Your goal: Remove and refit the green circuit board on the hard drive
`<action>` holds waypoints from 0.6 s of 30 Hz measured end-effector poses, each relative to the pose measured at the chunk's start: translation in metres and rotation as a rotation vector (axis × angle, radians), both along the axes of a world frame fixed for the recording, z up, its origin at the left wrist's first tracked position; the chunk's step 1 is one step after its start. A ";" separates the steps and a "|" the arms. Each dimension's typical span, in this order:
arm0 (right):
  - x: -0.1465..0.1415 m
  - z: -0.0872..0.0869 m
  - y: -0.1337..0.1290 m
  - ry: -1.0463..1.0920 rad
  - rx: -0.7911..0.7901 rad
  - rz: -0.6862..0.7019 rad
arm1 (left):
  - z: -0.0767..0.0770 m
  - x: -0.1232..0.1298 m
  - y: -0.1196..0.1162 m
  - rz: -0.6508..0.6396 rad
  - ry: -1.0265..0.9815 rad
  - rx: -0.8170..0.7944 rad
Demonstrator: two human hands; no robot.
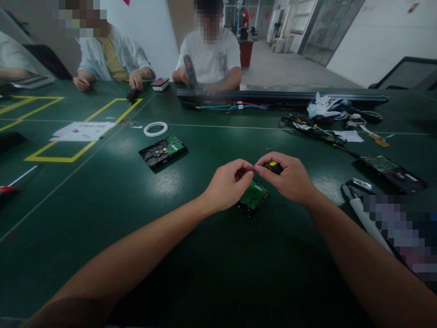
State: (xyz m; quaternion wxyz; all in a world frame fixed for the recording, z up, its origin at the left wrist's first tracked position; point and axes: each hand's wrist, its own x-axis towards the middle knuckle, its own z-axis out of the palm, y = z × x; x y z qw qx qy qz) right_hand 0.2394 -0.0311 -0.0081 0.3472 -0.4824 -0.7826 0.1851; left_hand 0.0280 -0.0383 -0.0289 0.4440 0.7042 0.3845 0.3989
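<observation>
Over a hard drive with a green circuit board [253,197], both hands meet fingertip to fingertip. My left hand [232,182] is closed, thumb and index finger pinched together; anything between them is too small to make out. My right hand [287,175] is closed round a black and yellow screwdriver handle [274,167], its thumb and index tips close to the left ones. Part of the drive is hidden beneath my left hand. A few tiny screws [269,148] lie on the green table just beyond my right hand.
Another drive [163,152] and a tape roll [155,129] lie left of centre. At right are cables [307,130], white gloves [324,108] and a third drive [389,171]. Across the table [191,218], one person holds a power tool [190,70] by a long black bar [283,98].
</observation>
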 end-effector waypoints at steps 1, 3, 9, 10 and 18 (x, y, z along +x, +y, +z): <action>0.001 -0.001 0.001 -0.006 0.006 -0.023 | 0.001 0.000 0.000 0.022 0.011 0.012; 0.004 -0.003 0.005 -0.021 0.008 -0.087 | 0.005 -0.002 0.001 0.066 0.033 0.031; 0.012 -0.012 0.016 -0.073 -0.070 -0.168 | 0.004 -0.007 -0.016 0.081 0.278 0.362; 0.012 -0.014 0.016 -0.082 -0.086 -0.153 | -0.002 -0.007 -0.022 0.018 0.345 0.416; 0.007 -0.027 0.015 -0.215 -0.148 -0.035 | -0.039 0.000 -0.047 -0.112 0.696 0.702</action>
